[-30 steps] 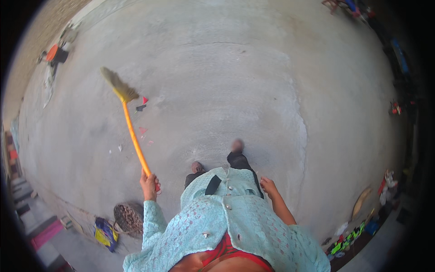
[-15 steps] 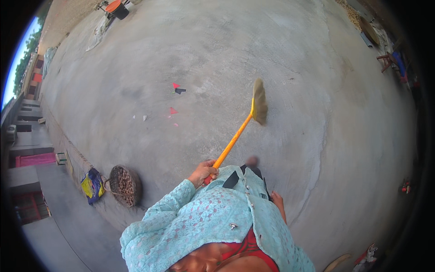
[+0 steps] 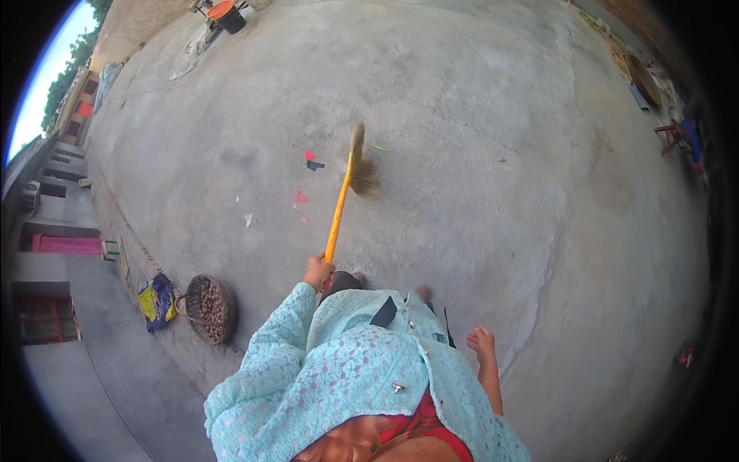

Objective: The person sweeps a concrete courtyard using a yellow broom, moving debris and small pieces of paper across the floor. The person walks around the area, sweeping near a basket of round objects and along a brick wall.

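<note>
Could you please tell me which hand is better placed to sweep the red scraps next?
Probably the left hand: it grips the broom, whose bristles are just right of the red scraps. The right hand appears empty and farther from them.

Soft, diffuse daylight evenly lights the grey concrete floor point(image 3: 462, 200) around the straw broom with an orange handle point(image 3: 340, 203). Far left of the broom, the pale sky point(image 3: 48, 73) is brightest; far right, the rim sinks into murk. Below-right, a brownish shoe point(image 3: 424, 293) blurs. Fisheye distortion bows the outer edges into black.
</note>
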`<state>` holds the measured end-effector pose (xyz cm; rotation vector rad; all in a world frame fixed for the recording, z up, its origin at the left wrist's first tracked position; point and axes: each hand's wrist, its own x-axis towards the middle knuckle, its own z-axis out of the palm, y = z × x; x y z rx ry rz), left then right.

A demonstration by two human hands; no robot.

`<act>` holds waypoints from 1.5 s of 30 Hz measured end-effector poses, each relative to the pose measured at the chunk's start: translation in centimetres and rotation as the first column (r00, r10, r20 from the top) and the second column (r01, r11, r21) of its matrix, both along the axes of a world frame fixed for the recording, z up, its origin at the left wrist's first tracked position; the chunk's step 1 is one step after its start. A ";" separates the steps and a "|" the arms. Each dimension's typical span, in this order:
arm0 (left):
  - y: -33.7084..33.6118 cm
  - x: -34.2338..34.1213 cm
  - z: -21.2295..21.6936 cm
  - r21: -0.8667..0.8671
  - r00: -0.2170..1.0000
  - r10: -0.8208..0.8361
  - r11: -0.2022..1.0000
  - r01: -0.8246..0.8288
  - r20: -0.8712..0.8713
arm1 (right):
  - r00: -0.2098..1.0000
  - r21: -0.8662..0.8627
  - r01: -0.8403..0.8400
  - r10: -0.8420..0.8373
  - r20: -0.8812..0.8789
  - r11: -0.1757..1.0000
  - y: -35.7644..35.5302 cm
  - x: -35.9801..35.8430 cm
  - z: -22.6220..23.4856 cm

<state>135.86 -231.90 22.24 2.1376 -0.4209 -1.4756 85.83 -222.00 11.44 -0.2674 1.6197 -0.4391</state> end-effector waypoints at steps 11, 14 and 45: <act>-5.8 3.7 4.6 -0.207 0.988 -0.035 0.978 0.003 -0.153 | 0.977 -0.181 -0.200 0.181 -0.112 0.963 -21.6 4.4 6.3; -9.3 2.4 3.8 -0.235 0.944 -0.052 0.972 -0.027 -0.327 | 0.976 -0.157 -0.198 0.179 -0.123 0.968 -23.6 5.8 8.6; -21.6 -2.2 2.6 0.128 0.977 0.143 0.984 -0.123 -0.158 | 0.976 -0.023 -0.217 0.216 -0.033 0.976 -32.8 1.1 7.4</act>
